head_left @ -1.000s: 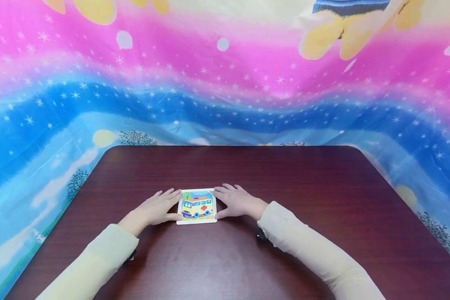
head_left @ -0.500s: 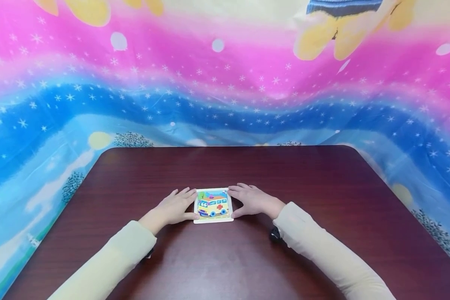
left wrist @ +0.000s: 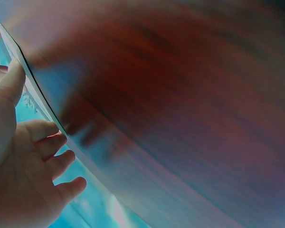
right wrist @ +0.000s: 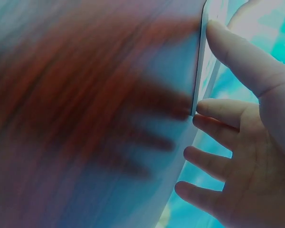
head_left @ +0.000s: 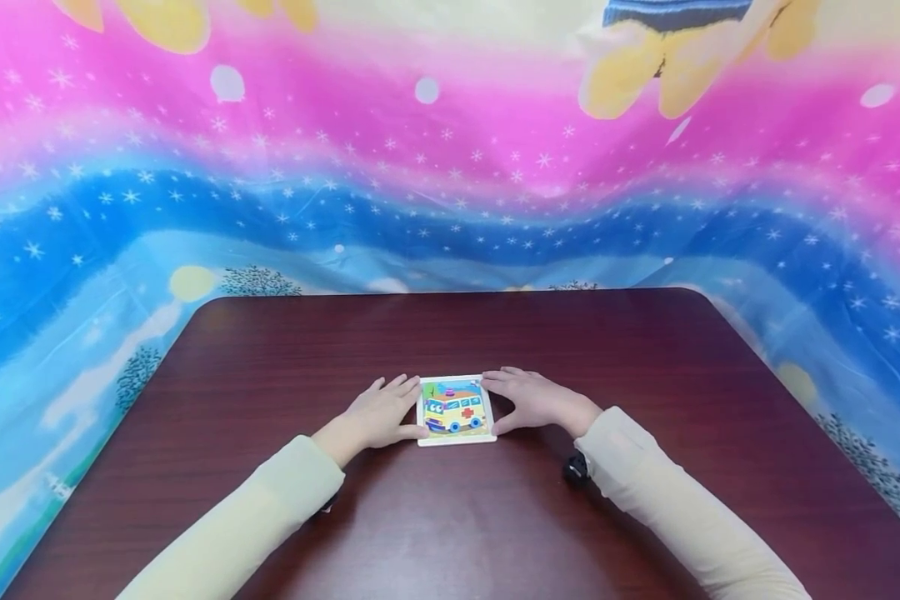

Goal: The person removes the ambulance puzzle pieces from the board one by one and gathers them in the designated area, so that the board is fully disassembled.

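A small square picture puzzle in a white frame lies flat on the dark red-brown table, showing a cartoon ambulance with a red cross. My left hand touches its left side, thumb at the near corner and index finger at the far one, the fingers spread. On the opposite side my right hand touches the frame the same way. In the left wrist view the thumb and fingertips meet the thin frame edge. The right wrist view likewise has the thumb against the edge, with the other fingers extended.
A colourful cloth with snowflakes hangs behind and along both sides of the table. The table's back edge has rounded corners. Black devices show beneath the wrists, at the cuffs of the pale sleeves.
Both hands and the puzzle between them have slid rightward across the table, the hands keeping their hold on its sides. The head view has turned slightly, shifting the background left.
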A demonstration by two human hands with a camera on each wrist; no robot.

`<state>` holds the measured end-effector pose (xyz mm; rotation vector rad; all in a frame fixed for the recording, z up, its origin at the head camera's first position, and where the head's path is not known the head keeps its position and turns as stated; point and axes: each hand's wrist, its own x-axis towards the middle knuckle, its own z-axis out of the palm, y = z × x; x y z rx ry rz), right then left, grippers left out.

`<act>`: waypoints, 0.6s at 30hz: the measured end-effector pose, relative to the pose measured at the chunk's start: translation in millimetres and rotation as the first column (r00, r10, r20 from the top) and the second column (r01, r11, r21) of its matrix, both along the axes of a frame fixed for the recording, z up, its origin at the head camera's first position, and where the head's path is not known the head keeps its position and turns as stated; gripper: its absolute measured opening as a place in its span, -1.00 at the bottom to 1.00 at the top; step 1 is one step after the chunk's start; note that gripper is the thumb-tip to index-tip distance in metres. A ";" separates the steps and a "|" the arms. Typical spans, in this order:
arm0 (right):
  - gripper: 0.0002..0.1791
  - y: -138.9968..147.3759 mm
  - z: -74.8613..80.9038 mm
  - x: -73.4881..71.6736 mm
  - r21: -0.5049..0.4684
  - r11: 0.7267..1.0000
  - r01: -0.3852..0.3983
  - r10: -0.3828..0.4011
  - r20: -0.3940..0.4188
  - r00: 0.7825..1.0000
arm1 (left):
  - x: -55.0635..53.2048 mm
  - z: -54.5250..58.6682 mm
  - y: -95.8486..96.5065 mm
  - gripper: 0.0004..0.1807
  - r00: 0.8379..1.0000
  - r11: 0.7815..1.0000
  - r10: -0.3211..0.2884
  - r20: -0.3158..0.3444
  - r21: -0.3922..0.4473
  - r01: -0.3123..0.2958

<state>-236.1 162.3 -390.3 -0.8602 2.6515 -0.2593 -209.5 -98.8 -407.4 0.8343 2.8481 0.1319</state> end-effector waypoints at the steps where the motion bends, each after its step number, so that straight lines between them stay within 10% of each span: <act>1: -0.10 1.6 0.5 0.3 -0.001 1.000 0.005 -0.005 0.005 1.000 | 0.1 -0.2 1.6 -0.15 1.000 1.000 -0.001 -0.001 -0.001 0.001; 18: -0.10 11.9 5.3 2.4 0.011 0.999 0.035 -0.035 0.042 0.998 | -0.7 -2.5 13.1 -0.10 0.999 1.000 0.012 0.053 0.016 -0.013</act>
